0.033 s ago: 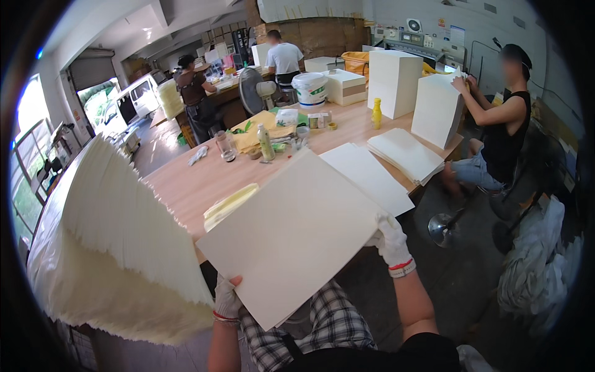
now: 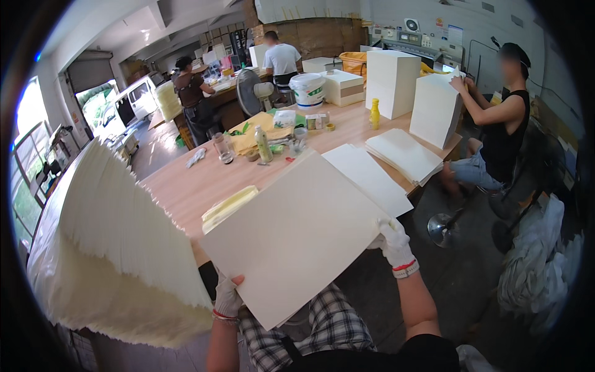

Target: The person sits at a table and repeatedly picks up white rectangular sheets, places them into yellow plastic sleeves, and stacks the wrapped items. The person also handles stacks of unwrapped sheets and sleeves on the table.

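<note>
A large cream-white sheet of paper [image 2: 294,232] lies tilted across both hands above my lap, and extra edges at its near corner suggest more than one sheet. At the lower left edge, my left hand [image 2: 228,297] grips it in a white glove, its bare thumb on top and the fingers underneath hidden. My right hand [image 2: 393,240], in a white glove with a red-banded cuff, is closed on the right edge. Beyond it, more white sheets [image 2: 372,177] lie on the table, beside a thicker paper stack [image 2: 406,155]. A tall fanned stack of cream sheets [image 2: 118,235] rises at my left.
The wooden table [image 2: 176,180] holds a glass jar [image 2: 224,147], a bottle [image 2: 263,144], a yellow bottle [image 2: 375,114], a white bucket [image 2: 308,90] and tall paper blocks [image 2: 391,84]. A co-worker [image 2: 499,118] sits at the right, hands on a block. A metal stand [image 2: 441,228] and plastic bags [image 2: 536,266] are on the right.
The held paper has shifted very slightly to the right at its far and left corners. Both hands keep their grip.
</note>
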